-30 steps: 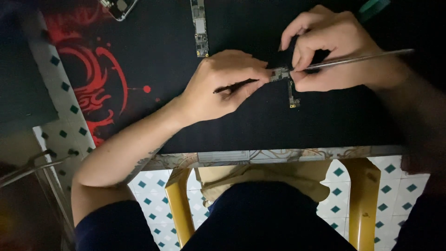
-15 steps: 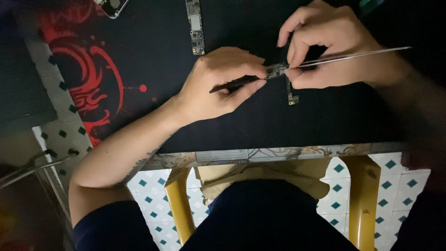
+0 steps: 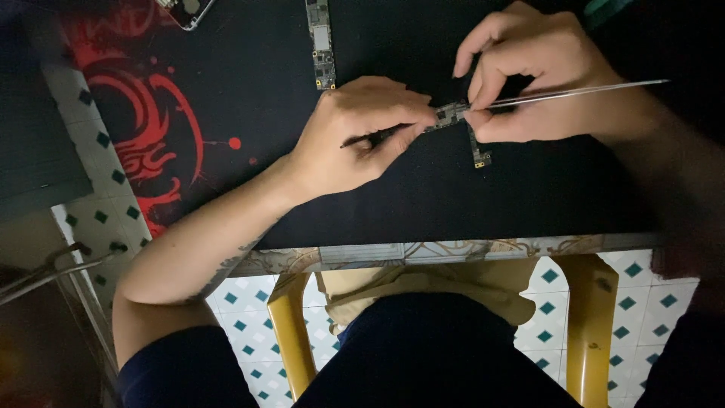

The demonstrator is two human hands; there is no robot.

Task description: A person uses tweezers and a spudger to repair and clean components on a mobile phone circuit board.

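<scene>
The left hand point(image 3: 355, 132) lay on the black mat point(image 3: 249, 91) that covered the tabletop point(image 3: 453, 249), its fingers curled shut in a tight grip around a thin dark tool point(image 3: 370, 138). One end of that tool showed under the palm; the other ran toward the fingertips, which pressed against the near end of a small circuit board point(image 3: 457, 115). The right hand point(image 3: 540, 72) sat just across from it, thumb and forefinger pinched closed on a pair of metal tweezers point(image 3: 581, 91), whose long silver shaft stretched out to the right over the back of the hand. The tweezer tips met the same circuit board, so both hands touched it from opposite sides. The board rested on the mat between the two hands, with a narrow arm of it reaching down toward the person and ending in a small gold-coloured spot. Whether the tweezer tips actually clamped a part could not be told, as the fingers hid them.

Farther up the mat, well apart from the hands, lay a second long circuit board point(image 3: 321, 41). A red swirling pattern point(image 3: 143, 128) marked the mat's left part. Below the tabletop edge stood yellow stool legs point(image 3: 291, 332) on a tiled floor point(image 3: 249, 317).
</scene>
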